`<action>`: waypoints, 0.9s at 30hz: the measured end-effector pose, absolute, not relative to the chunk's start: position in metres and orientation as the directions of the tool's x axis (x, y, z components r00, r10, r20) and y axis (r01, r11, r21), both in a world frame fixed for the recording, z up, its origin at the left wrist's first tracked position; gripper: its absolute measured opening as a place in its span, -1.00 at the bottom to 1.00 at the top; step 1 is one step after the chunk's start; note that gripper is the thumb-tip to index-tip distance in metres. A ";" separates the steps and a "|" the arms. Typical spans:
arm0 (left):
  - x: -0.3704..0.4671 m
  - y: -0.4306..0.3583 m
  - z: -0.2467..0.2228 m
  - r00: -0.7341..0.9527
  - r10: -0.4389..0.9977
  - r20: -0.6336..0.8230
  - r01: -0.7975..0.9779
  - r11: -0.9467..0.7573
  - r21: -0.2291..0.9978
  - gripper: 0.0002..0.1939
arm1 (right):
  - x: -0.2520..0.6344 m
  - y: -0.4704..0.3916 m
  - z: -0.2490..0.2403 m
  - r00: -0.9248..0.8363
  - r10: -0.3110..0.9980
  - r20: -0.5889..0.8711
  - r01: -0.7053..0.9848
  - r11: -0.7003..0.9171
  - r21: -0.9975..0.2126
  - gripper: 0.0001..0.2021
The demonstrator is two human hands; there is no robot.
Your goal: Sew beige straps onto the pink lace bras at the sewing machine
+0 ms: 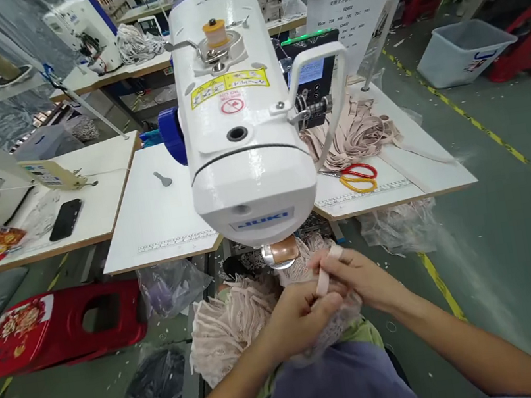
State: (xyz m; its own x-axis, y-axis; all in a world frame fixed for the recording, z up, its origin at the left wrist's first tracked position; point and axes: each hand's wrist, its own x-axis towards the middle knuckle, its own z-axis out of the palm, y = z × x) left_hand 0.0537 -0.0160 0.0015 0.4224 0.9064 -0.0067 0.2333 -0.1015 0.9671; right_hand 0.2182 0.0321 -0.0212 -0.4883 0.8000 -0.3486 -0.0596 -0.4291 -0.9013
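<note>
I judge this piece unfinished: the strap (324,282) lies between my hands, apart from the machine (254,187). A strap pile (355,129) waits on the desk (433,170); how much lace (237,326) in my lap is done, I cannot tell. My right hand (350,269) pinches the strap's upper part, my left hand (301,320) its lower.

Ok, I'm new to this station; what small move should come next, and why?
Perhaps lift the pale pink fabric strap toward the white JUKI sewing machine: the left hand and right hand hold it near, but apart from, the machine.
</note>
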 end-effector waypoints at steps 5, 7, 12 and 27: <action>0.027 -0.009 -0.014 0.235 0.815 0.529 0.708 -0.517 0.482 -0.65 | 0.212 0.082 -0.008 -0.324 0.906 -0.273 -0.048 -0.304 -0.951 -0.53; 0.020 -0.008 -0.017 0.166 0.821 0.546 0.817 -0.425 0.391 -0.67 | 0.207 0.093 -0.002 -0.413 0.869 -0.274 0.007 -0.298 -0.955 -0.59; 0.019 -0.010 -0.010 -0.019 0.953 0.302 0.871 -0.132 0.473 -0.68 | 0.199 0.103 0.005 -0.536 0.795 -0.283 0.131 -0.252 -0.959 -0.80; 0.008 -0.013 0.010 0.032 0.992 -0.125 0.453 0.097 0.886 -0.60 | 0.170 0.121 -0.009 -0.467 0.863 0.194 0.357 0.384 -0.852 -0.91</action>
State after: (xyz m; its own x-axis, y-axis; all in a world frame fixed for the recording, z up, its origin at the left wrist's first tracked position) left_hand 0.0083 -0.0127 0.0098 0.0325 0.9916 -0.1254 0.4527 0.0973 0.8863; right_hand 0.1697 0.1206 -0.0089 -0.4669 0.8628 0.1938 0.3567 0.3843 -0.8515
